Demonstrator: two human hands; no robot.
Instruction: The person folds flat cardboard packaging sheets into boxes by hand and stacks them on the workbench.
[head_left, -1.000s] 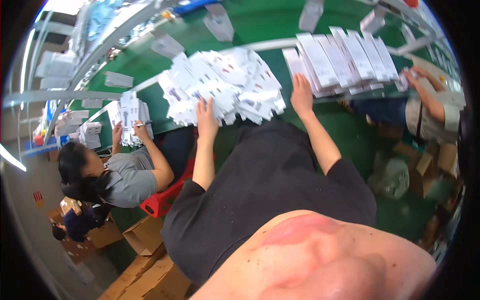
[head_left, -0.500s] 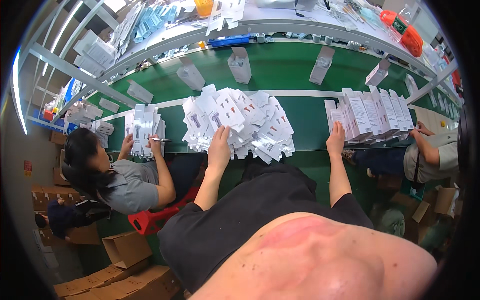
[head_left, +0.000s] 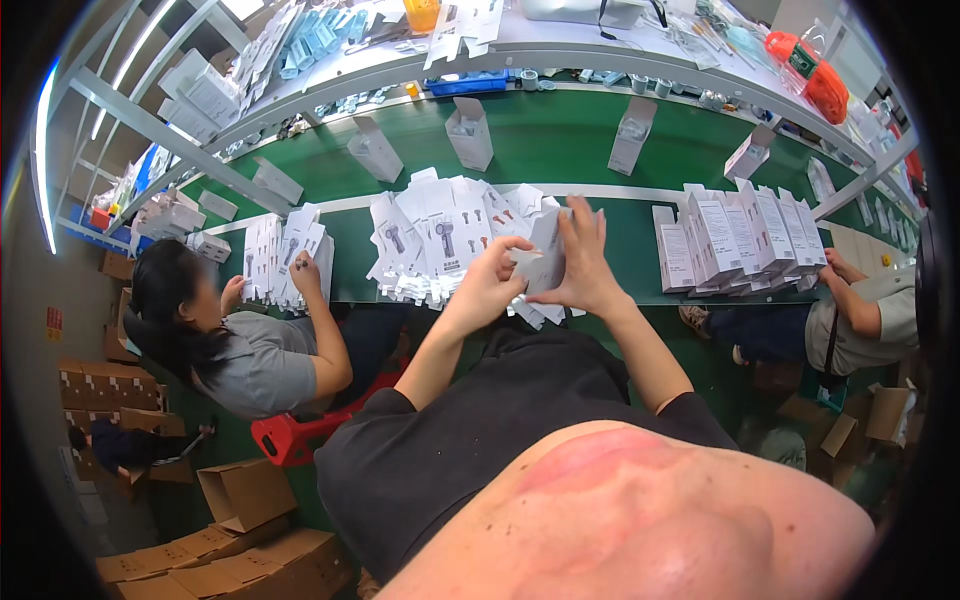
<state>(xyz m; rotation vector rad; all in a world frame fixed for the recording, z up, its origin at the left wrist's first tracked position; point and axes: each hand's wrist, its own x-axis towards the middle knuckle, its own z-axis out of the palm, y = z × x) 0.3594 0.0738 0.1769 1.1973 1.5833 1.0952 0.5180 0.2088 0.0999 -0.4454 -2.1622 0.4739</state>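
A flat white carton blank [head_left: 540, 262] sits between the person's two hands, raised just over the near edge of the green table [head_left: 560, 140]. The left hand [head_left: 492, 283] is below and to the left of the blank, its fingers curled and pinched on the blank's lower left edge; the thumb and forefinger close on the card while the other fingers fold loosely under it. The right hand [head_left: 585, 262] is pressed against the right side of the same blank, fingers stretched out nearly straight and pointing away from the body, palm lying on the card's face, thumb tucked toward the left hand. The two hands almost touch each other across the blank.

Directly beyond and left of the left hand lies a fanned heap of printed white blanks [head_left: 440, 245], overlapping one another on the table; its near edge reaches the left hand's knuckles. To the right of the right hand, well apart, a row of folded white boxes [head_left: 735, 240] stands upright and leaning. Farther beyond both hands, several opened white boxes [head_left: 470, 133] stand on the green belt.

Far to the left of the left hand a seated co-worker [head_left: 250, 350] in a grey shirt holds another stack of blanks [head_left: 280, 258]. Far right of the right hand, another person's arm [head_left: 860, 300] rests near the row of boxes.
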